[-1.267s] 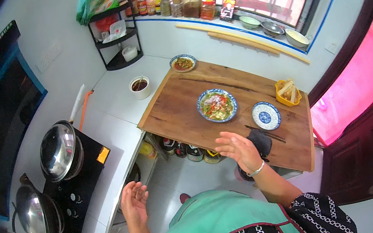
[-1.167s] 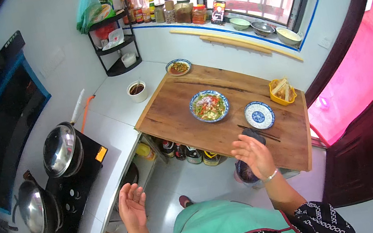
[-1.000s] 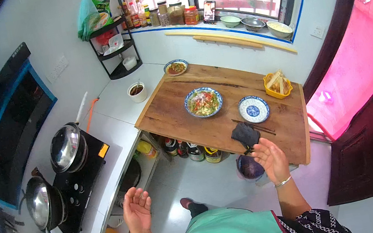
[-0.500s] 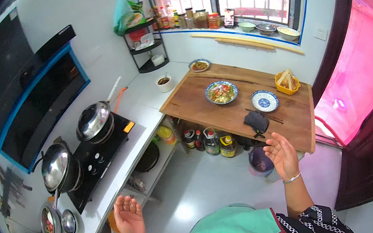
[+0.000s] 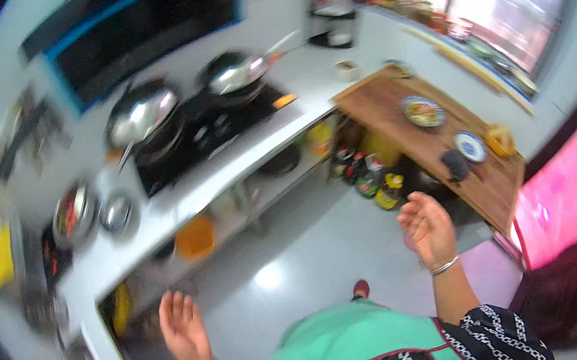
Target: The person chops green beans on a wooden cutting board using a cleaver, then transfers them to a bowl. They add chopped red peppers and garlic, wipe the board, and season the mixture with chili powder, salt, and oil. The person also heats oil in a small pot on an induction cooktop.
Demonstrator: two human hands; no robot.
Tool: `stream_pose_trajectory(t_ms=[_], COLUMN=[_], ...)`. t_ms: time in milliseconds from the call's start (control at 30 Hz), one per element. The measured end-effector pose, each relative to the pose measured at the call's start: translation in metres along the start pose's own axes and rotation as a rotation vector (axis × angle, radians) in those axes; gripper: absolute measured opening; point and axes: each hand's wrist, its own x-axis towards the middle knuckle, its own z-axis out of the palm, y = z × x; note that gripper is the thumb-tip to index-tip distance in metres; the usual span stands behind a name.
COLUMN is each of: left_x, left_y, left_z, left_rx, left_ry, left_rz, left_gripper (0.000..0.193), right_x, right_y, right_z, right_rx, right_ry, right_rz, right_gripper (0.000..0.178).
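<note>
My left hand [image 5: 184, 327] is raised over the floor in front of the counter, palm up, fingers stretched and nothing in it. Level with it on the right, my right hand [image 5: 428, 230] is also open and bare, a silver bangle at its wrist. Nearest to that hand is the wooden table [image 5: 386, 102], which bears a dish of food [image 5: 423, 112], a blue-and-white plate [image 5: 470, 146], a dark cloth-like item [image 5: 455, 165] and a yellow basket [image 5: 501, 140]. Neither hand touches anything. The picture is smeared by motion.
Along the white counter [image 5: 207, 193] stand a black stove [image 5: 219, 132] with two lidded woks [image 5: 143, 116] [image 5: 234, 72], a bowl of food [image 5: 71, 215] and a smaller metal bowl [image 5: 116, 212]. Several bottles [image 5: 386, 194] stand under the table. An orange basin [image 5: 196, 237] sits on the lower shelf.
My view has swung left: the stove and counter have shifted toward the middle, the table to the right. A red shoe now shows below. Both hands remain raised and open.
</note>
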Motion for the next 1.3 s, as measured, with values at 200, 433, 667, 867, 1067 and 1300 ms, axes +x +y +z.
stream_pose_trajectory(t_ms=[200,433,667,867,1067,1300], left_x=[-0.067,-0.141,-0.182,-0.188,-0.159,-0.110], left_y=[0.056,0.083,0.077,0.069,0.072,0.079], left_z=[-0.034,-0.061,-0.044,-0.042,-0.040,-0.067], left_rx=[-0.025,-0.010,-0.016,-0.034,-0.007,-0.023], left_ry=[0.028,0.195,0.238,0.239,0.116,0.044], left_rz=[0.228,0.479,0.608,0.612,0.519,0.329], left_gripper=[0.031,0.031,0.032,0.032,0.031,0.032], right_x=[0.012,0.041,0.072,0.072,0.061,0.024], right_y=[0.035,0.074,0.074,0.071,0.059,0.045], right_z=[0.063,0.117,0.137,0.127,0.110,0.098], right_rx=[-0.006,0.045,0.085,0.048,0.001,0.023], right_ry=[-0.196,-0.395,-0.552,-0.515,-0.411,-0.268], right_rz=[0.170,0.292,0.298,0.337,0.281,0.228], right_gripper=[0.032,0.031,0.029,0.029,0.028,0.026])
